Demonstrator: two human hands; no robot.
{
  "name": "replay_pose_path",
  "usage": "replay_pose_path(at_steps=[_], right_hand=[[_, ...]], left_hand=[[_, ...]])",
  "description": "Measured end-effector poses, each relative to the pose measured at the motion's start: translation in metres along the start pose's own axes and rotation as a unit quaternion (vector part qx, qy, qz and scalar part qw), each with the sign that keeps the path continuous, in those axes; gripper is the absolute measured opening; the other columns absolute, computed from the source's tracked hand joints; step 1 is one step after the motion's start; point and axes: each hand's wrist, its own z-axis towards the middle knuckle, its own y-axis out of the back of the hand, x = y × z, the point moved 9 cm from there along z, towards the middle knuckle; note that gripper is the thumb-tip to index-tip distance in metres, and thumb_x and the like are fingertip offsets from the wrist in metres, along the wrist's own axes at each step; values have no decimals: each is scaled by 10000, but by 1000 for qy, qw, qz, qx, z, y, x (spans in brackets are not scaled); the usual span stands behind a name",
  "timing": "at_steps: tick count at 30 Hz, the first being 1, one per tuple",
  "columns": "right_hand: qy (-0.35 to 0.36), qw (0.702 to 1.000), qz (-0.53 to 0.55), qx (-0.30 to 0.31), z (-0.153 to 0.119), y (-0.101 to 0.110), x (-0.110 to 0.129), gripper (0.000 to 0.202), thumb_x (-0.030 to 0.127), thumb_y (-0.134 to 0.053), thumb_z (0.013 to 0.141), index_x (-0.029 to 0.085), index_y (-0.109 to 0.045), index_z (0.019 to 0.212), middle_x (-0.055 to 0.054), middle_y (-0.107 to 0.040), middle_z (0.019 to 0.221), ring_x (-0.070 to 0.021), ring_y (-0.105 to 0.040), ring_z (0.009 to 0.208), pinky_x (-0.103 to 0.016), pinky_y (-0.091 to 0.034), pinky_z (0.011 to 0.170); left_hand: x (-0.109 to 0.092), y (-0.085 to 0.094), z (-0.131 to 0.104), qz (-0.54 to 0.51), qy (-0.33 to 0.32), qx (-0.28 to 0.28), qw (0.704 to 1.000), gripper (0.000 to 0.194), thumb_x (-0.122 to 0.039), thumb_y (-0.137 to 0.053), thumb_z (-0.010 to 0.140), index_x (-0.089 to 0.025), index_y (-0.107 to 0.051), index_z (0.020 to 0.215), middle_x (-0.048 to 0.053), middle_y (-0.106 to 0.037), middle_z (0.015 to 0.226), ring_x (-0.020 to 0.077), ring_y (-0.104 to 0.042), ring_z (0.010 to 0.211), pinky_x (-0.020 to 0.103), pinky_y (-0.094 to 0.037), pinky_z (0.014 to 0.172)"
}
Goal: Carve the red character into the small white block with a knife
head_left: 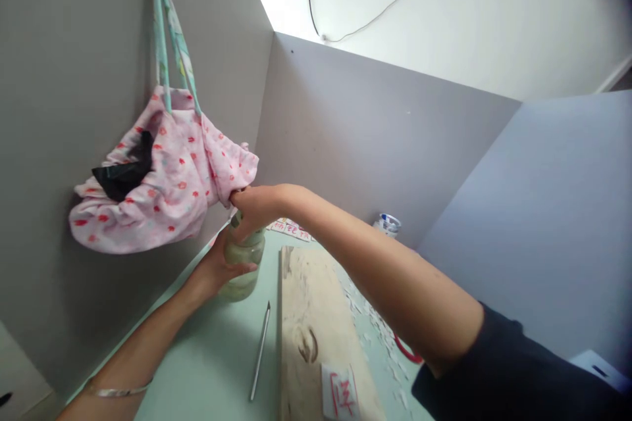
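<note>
A clear glass jar (244, 253) with a greenish tint stands at the left side of the pale green table. My left hand (220, 263) wraps around its side, the thumb lying across the front. Over the jar's top, my right hand (251, 207) is closed, thumb down at the near side of the mouth. Its fingertips are partly hidden beside the hanging pink cloth bag (182, 177), and I cannot tell whether they hold a lid. A slim silver craft knife (260, 352) with a pointed tip lies on the table nearer to me.
Right of the knife lies a wooden board (309, 316) bearing a white block with red characters (340, 391). Beyond are marked paper pieces (296, 230) and a tin (388, 224). White scraps (375, 322) and a red curved object (407, 350) lie at right. Grey partitions (345, 118) enclose the table.
</note>
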Motion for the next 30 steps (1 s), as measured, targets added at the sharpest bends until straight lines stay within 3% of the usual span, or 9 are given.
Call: replay_pose_path(at_steps=[3, 6, 9, 14, 18, 22, 24, 27, 30], right_hand=[[11, 997, -21, 71, -8, -5, -5, 553, 183, -879, 627, 138, -702, 1149, -73, -691, 1056, -195, -659, 804, -280, -517, 639], [11, 996, -32, 85, -10, -7, -9, 524, 116, -829, 682, 160, -693, 1186, -46, -698, 990, -193, -660, 816, -289, -517, 686], [-5, 997, -41, 71, -7, -9, -11, 342, 293, -839, 756, 130, -723, 1034, -64, -692, 876, -232, -668, 791, -338, -525, 688], [-38, 998, -29, 38, -5, -8, -6, 498, 511, -770, 836, 96, -691, 1101, -137, -688, 977, -300, -691, 890, -383, -539, 724], [-16, 995, 30, 93, -14, -8, -8, 488, 372, -808, 806, 143, -644, 1203, -93, -690, 1106, -192, -702, 819, -272, -551, 641], [6, 992, 47, 121, -20, -11, -19, 305, 107, -797, 766, 173, -676, 1039, -1, -714, 911, -141, -690, 760, -232, -537, 660], [-9, 994, 31, 100, -17, -15, -25, 205, 192, -813, 789, 152, -675, 935, -23, -700, 826, -182, -692, 740, -283, -537, 664], [-51, 998, -3, 45, -12, -19, -30, 379, 494, -794, 819, 138, -668, 862, -93, -691, 820, -303, -706, 845, -399, -542, 735], [-76, 997, -15, 8, -16, -19, -31, 468, 585, -751, 819, 136, -681, 932, -148, -712, 958, -365, -685, 998, -455, -541, 822]], left_hand=[[-1, 2, -2, -6, -2, -6, 1000, 451, -393, -677, 967, -217, -567, 1368, 116, -598, 1389, 295, -613, 1217, 541, -527, 1016], [-3, 3, -3, -9, -10, -4, 1000, 523, -396, -690, 956, -218, -525, 1419, 121, -577, 1421, 315, -585, 1264, 577, -489, 1059], [-2, 3, -3, -5, -14, -2, 1000, 533, -390, -701, 947, -222, -524, 1420, 121, -554, 1450, 327, -555, 1301, 592, -466, 1081], [11, 5, 0, 19, 16, -22, 999, 503, -371, -704, 945, -197, -545, 1389, 121, -566, 1420, 331, -562, 1285, 604, -461, 1074], [11, 5, 0, 17, 13, -19, 1000, 447, -372, -689, 958, -203, -570, 1355, 116, -586, 1390, 304, -600, 1223, 559, -508, 1030], [1, 6, -3, 2, -6, -18, 1000, 465, -369, -686, 962, -210, -551, 1378, 113, -600, 1369, 299, -610, 1213, 555, -510, 1031], [-2, 6, -5, -4, -11, -18, 1000, 474, -366, -689, 961, -214, -547, 1386, 114, -595, 1380, 303, -601, 1230, 563, -499, 1044], [-3, 6, -5, -14, -15, -16, 1000, 493, -355, -699, 954, -214, -539, 1399, 115, -582, 1401, 312, -593, 1246, 570, -497, 1046], [-2, 5, -3, -30, -18, -11, 999, 493, -348, -698, 956, -202, -537, 1398, 117, -588, 1390, 308, -608, 1225, 560, -516, 1024]])
